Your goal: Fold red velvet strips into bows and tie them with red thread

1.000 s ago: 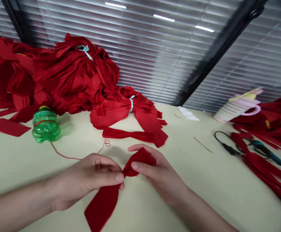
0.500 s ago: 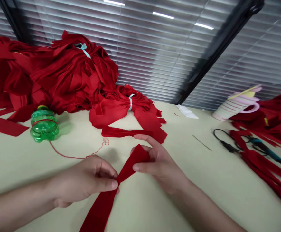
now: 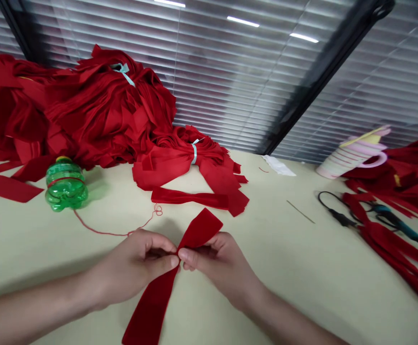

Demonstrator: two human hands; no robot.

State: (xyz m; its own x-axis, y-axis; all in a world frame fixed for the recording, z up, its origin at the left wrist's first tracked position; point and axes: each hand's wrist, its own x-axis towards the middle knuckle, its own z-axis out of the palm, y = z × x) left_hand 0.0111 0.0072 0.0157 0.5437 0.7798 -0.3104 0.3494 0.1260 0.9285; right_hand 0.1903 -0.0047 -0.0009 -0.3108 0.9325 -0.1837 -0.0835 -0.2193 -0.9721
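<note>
Between my two hands is a red velvet ribbon (image 3: 151,306), gathered narrow at its middle. My left hand (image 3: 137,263) pinches the gathered part from the left with thumb and fingers. From the right, my right hand (image 3: 219,263) pinches the same spot, its thumb beside the left thumb. The upper end of the ribbon flares out above the fingers, and the lower end runs down toward the bottom edge. Just beyond lies another red ribbon piece (image 3: 190,198), also narrowed at its middle. A red thread (image 3: 104,234) trails on the table left of it.
The thread leads to a green plastic bottle piece (image 3: 66,184). Heaped red ribbon bundles (image 3: 111,110) and a smaller tied bundle (image 3: 194,158) line the back. At right are a striped mug (image 3: 352,155), a teal-handled corded tool (image 3: 397,223) and more red strips (image 3: 391,249). Blinds (image 3: 223,72) stand behind.
My right hand has moved down and left along the ribbon, from its upper end to the gathered middle, closing there beside my left hand. The left hand keeps its pinch.
</note>
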